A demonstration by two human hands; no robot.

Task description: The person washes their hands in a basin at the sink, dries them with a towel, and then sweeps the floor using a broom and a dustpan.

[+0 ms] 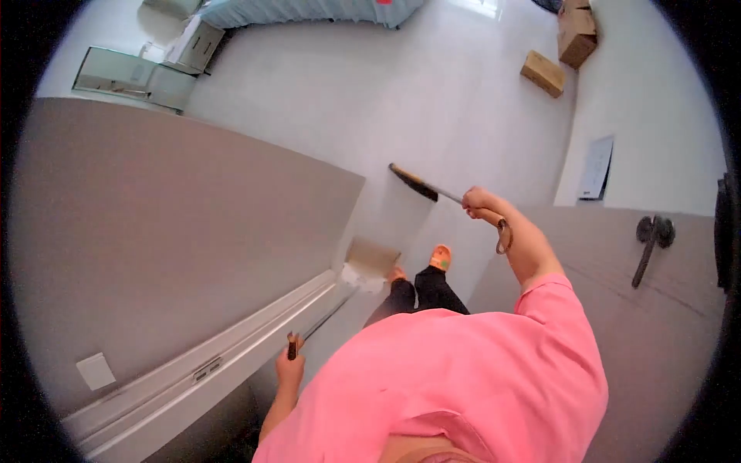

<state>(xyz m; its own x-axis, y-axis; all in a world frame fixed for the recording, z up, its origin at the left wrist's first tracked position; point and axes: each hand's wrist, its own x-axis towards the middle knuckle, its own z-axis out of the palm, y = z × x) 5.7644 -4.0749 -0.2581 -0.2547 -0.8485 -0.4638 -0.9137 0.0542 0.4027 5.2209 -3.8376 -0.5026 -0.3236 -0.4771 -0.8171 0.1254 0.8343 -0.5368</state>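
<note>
My right hand [480, 202] is closed round the handle of a broom [414, 182], whose dark bristle head with a yellowish part is angled over the pale floor ahead of me. A strap loop hangs from the handle's end by my wrist. Down on the left, my left hand [290, 364] grips the dark end of a long, thin handle. That handle runs forward to a dustpan [373, 258] beside the doorway edge, close to my feet. Some whitish stuff shows at the dustpan's near side; what it is I cannot make out.
A grey wall [185, 185] and a white door frame [231, 351] stand close on my left. To the right is a grey door with a dark handle [654, 235]. Cardboard boxes [543, 73] sit by the far right wall. A bed with a light-blue cover [309, 11] is at the back.
</note>
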